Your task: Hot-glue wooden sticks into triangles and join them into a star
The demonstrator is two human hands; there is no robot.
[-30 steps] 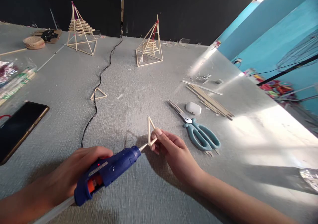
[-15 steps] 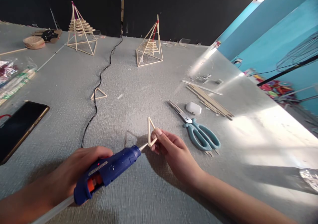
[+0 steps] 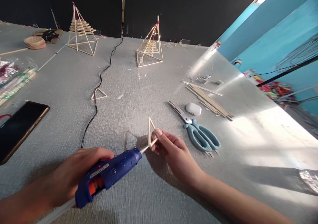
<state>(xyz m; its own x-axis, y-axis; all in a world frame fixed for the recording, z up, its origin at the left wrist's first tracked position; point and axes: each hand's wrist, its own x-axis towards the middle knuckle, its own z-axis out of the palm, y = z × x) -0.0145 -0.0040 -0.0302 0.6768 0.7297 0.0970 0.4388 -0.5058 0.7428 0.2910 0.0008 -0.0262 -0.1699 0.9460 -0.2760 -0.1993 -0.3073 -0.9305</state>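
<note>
My left hand (image 3: pixel 85 166) is closed around a blue hot glue gun (image 3: pixel 116 169) with a red light on its side and a clear glue stick (image 3: pixel 58 214) at its back. The gun's metal nozzle meets the lower corner of a small wooden stick triangle (image 3: pixel 149 133). My right hand (image 3: pixel 171 147) pinches that triangle between thumb and fingers, holding it upright above the table. Part of the triangle's right side is hidden by the fingertips. Just right of my right hand lie scissors (image 3: pixel 201 136) with light blue handles.
Two stick pyramids (image 3: pixel 81 35) (image 3: pixel 149 50) stand at the back. A second triangle (image 3: pixel 99 94) lies by a black cable (image 3: pixel 100 80). A phone (image 3: pixel 22 131) is at left. Right of centre are a white case (image 3: pixel 193 109) and loose sticks (image 3: pixel 210 101).
The glue gun has shifted slightly right and down, its nozzle now against the triangle's lower corner. Small lights on the right-hand pyramid now glow. My right hand has hardly moved.
</note>
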